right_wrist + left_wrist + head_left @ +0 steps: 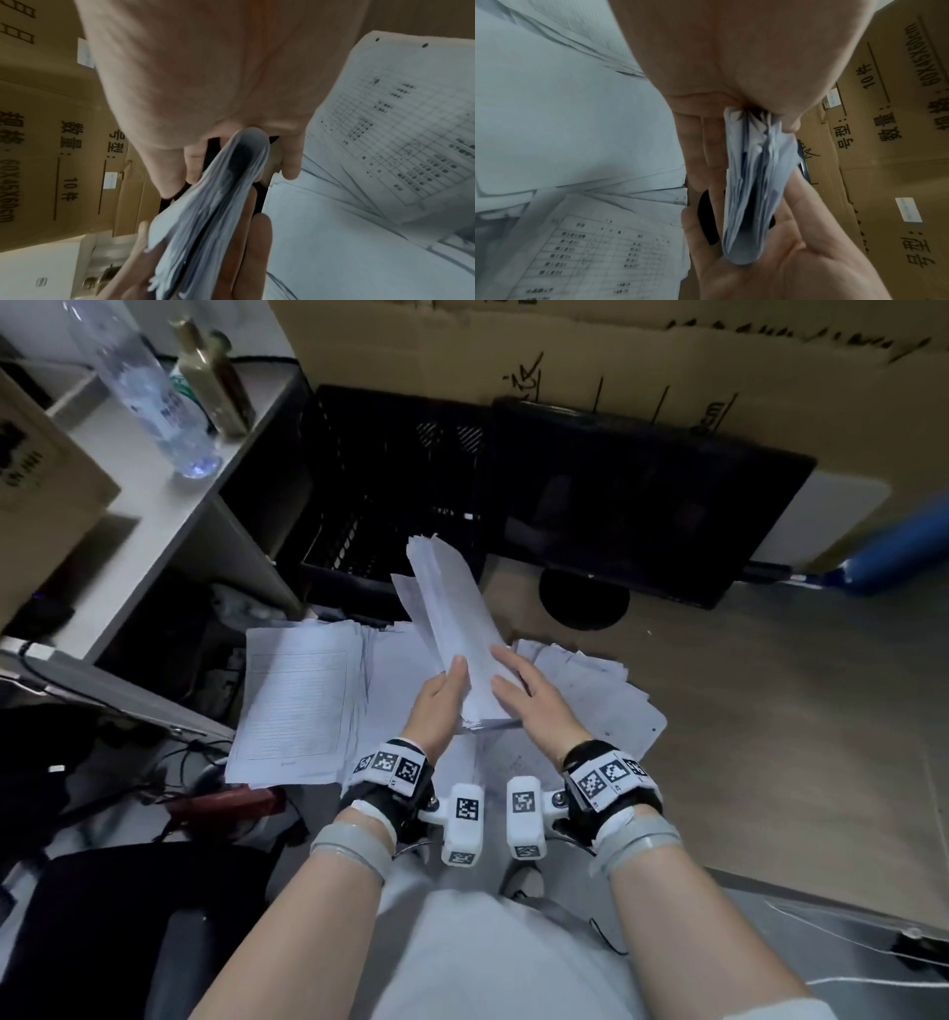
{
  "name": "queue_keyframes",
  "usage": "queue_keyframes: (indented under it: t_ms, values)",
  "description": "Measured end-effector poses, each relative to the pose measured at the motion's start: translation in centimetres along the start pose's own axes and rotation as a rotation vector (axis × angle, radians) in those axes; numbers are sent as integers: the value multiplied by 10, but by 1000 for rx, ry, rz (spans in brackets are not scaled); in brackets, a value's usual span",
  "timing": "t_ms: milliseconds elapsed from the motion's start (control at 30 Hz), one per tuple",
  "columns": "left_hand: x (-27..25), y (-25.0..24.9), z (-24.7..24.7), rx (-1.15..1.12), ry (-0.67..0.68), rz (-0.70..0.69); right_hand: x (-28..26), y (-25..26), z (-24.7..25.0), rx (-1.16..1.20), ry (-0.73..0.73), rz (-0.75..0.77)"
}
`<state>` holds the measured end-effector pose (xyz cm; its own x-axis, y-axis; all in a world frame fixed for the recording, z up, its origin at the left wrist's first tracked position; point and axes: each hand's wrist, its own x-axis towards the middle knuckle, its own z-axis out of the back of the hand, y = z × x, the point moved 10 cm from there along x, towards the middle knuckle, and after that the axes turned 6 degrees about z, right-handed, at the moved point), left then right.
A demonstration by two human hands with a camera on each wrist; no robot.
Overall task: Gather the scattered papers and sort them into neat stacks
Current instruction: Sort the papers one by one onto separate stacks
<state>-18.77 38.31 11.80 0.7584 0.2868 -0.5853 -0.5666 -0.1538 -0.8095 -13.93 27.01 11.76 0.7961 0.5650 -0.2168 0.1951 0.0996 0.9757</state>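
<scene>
I hold a bundle of white papers (pixel 452 608) on edge above the floor, tilted away from me. My left hand (pixel 444 693) grips its near end, thumb on top and fingers under it. My right hand (pixel 518 688) lies with straight fingers against the bundle's right side. In the left wrist view the bundle (pixel 752 192) is pinched under my left palm (pixel 731 71) and rests in the right palm (pixel 795 263). A squared stack topped by a lined sheet (pixel 298 701) lies on the floor at left. Loose printed sheets (pixel 601 701) are fanned out at right.
A black crate (pixel 390 469) and a black monitor (pixel 642 505) stand just beyond the papers, against a big cardboard box (pixel 667 346). A shelf (pixel 164 505) with bottles (pixel 149 387) is at left. Cables and a red object (pixel 226 801) lie at lower left. A blue cylinder (pixel 898 546) is at right.
</scene>
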Motion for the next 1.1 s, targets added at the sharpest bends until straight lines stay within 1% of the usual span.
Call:
queue_keyframes:
  t_ms: [67, 167, 267, 367, 433, 533, 600, 667, 700, 733, 833, 867, 900, 967, 1100]
  values:
    - [-3, -6, 5, 11, -21, -26, 3, 1, -6, 3, -4, -6]
    - [1, -6, 14, 21, -5, -47, 10, 0, -13, 1, 6, -22]
    - [8, -8, 25, -17, 25, -29, 20, -3, -26, -37, 61, -19]
    - [13, -16, 36, -12, 51, 1, 35, -4, -40, -87, 70, -30]
    - [22, -20, 50, -17, 62, -19, 46, -5, -50, -90, 60, -49]
    - [42, -20, 76, -5, 94, -12, 65, -5, -68, -72, 45, -70]
    - [53, -20, 95, 57, 68, -17, 72, -7, -80, -84, 32, -82]
    - [69, -15, 119, 107, 33, -5, 82, -15, -94, -86, 0, -133]
    - [74, -12, 126, 141, 18, 9, 84, -18, -96, -96, -38, -167]
    - [81, -5, 137, 168, 2, 27, 86, -24, -97, -94, -116, -208]
    - [96, 17, 163, 211, -35, 68, 77, -49, -69, -103, -495, -303]
    - [98, 25, 170, 225, -30, 87, 70, -61, -61, -105, -592, -341]
    - [98, 31, 175, 239, -21, 105, 63, -73, -58, -113, -643, -375]
    - [96, 44, 186, 248, -16, 152, 56, -93, -60, -143, -662, -429]
    - [96, 75, 198, 279, 25, 218, 46, -122, -60, -274, -654, -539]
